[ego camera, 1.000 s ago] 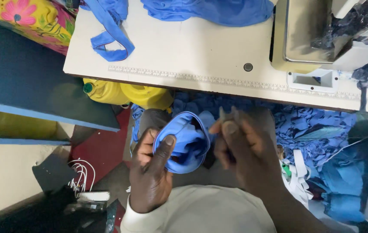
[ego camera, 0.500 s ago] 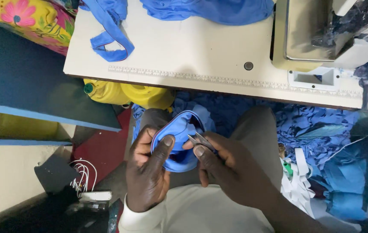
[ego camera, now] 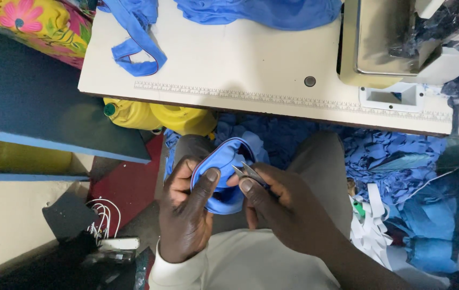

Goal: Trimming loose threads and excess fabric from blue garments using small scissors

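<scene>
Blue fabric piece (ego camera: 224,177) sits in the lap, just below the table edge. Left hand (ego camera: 186,215) is closed around it, thumb pressed on the front, fingers curled behind. Right hand (ego camera: 283,212) is closed on small metal thread snips (ego camera: 248,173), tips touching the fabric near the left thumb. Both hands are palm-in, wrists low against the cream shirt. White sewing table (ego camera: 229,70) above carries blue cloth (ego camera: 262,11) and a strap loop (ego camera: 138,43); sewing machine (ego camera: 407,37) at right. Yellow jug (ego camera: 154,115) under the table; blue scraps (ego camera: 391,166) on the floor.
</scene>
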